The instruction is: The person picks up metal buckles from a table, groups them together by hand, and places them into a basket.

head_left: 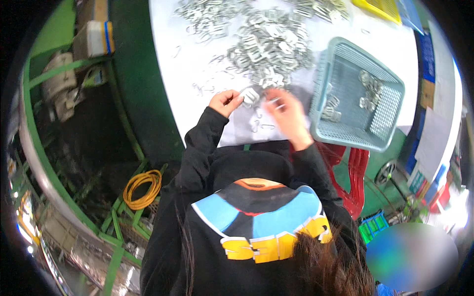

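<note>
My left hand (pixel 227 102) pinches a small pale slotted buckle (pixel 250 95) between thumb and fingers, just above the white table (pixel 170 84). Close beside it on the right, my right hand (pixel 287 117) is smeared by motion. A small whitish bit shows at its fingers, too blurred to name. Below the hands, thin wire hooks (pixel 256 123) lie on the table, and more wire hooks (pixel 210 89) are scattered left of the pile. Beyond both hands spreads a heap of similar grey-white buckles (pixel 269 42).
A grey-blue plastic basket (pixel 321 93) stands right of my right hand, with several buckles inside. A yellow tray (pixel 380 10) sits at the far right. Beneath the table's right side is a red stool (pixel 358 172). A coiled yellow hose (pixel 143 190) hangs on green framing at the left.
</note>
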`<state>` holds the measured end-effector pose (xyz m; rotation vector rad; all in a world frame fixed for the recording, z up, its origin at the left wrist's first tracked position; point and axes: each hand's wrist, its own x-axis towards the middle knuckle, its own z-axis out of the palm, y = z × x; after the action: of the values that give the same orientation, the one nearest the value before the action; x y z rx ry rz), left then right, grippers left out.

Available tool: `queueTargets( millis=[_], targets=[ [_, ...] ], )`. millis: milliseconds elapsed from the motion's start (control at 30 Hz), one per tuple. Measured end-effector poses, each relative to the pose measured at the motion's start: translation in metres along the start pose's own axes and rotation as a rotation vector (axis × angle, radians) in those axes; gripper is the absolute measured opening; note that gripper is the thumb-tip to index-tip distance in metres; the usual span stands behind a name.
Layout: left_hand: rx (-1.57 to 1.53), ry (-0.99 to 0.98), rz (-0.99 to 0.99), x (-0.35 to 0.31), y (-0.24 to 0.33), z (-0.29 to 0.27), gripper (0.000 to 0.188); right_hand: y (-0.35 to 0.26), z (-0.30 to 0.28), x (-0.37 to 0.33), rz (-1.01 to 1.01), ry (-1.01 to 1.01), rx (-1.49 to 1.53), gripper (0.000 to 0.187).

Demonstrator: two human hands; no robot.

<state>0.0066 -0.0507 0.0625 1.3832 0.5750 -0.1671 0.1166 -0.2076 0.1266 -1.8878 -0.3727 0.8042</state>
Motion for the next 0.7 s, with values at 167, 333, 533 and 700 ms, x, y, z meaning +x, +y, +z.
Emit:
queueTargets(
  millis=[167,333,533,700],
  targets=[
    [0.065,-0.081,0.202,0.003,0.017,0.032,0.021,0.025,-0.010,-0.018,0.044,0.084,0.056,0.006],
    [0.024,0.055,0.035,0.010,-0.030,0.061,0.025,0.072,-0.139,0.013,0.126,0.695,0.151,0.014],
    [0.329,0.160,0.060,0.020,-0.038,0.060,0.029,0.093,-0.222,0.050,0.071,1.118,0.433,0.013],
    [0.819,0.296,0.381,0.045,-0.041,0.038,0.029,0.022,-0.121,0.035,-0.269,0.732,-0.279,0.011]
  ],
)
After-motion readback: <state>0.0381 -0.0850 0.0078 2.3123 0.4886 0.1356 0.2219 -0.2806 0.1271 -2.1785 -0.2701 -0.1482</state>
